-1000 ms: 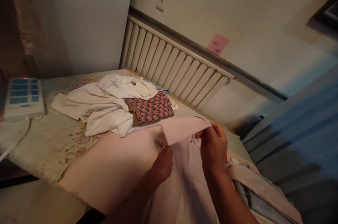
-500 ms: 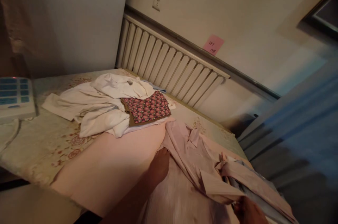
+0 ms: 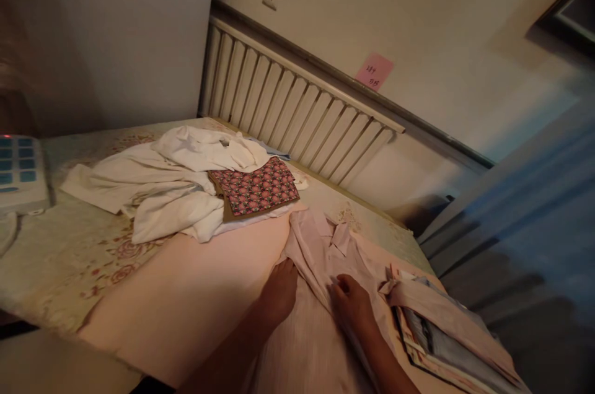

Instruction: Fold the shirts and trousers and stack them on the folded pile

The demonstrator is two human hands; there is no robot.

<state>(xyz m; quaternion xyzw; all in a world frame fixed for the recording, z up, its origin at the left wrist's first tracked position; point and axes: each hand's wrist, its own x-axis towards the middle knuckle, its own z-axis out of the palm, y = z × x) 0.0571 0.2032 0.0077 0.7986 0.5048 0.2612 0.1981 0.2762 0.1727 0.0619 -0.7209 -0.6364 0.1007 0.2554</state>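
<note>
A pale pink collared shirt (image 3: 309, 332) lies spread on a pink cloth (image 3: 186, 295), its collar pointing toward the wall. My left hand (image 3: 282, 288) is closed on the shirt's left side, just below the shoulder. Over the middle of the shirt, my right hand (image 3: 354, 304) is closed with fingers bent on a fold of the same fabric; its fingertips are partly hidden. The shirt's far-right sleeve (image 3: 455, 313) reaches over a stack of folded clothes (image 3: 441, 344) to the right.
Rumpled white garments (image 3: 176, 189) and a folded red patterned cloth (image 3: 260, 189) lie at the back left. A white device with blue keys (image 3: 21, 174) sits at the left edge. Behind the flowered bedcover (image 3: 116, 251) runs a radiator (image 3: 288, 96). Blue curtain (image 3: 520, 233) hangs at right.
My right hand has moved left and up from the lower right, bringing the raised sleeve fabric down over the shirt's middle. My left hand stays at the shirt's side.
</note>
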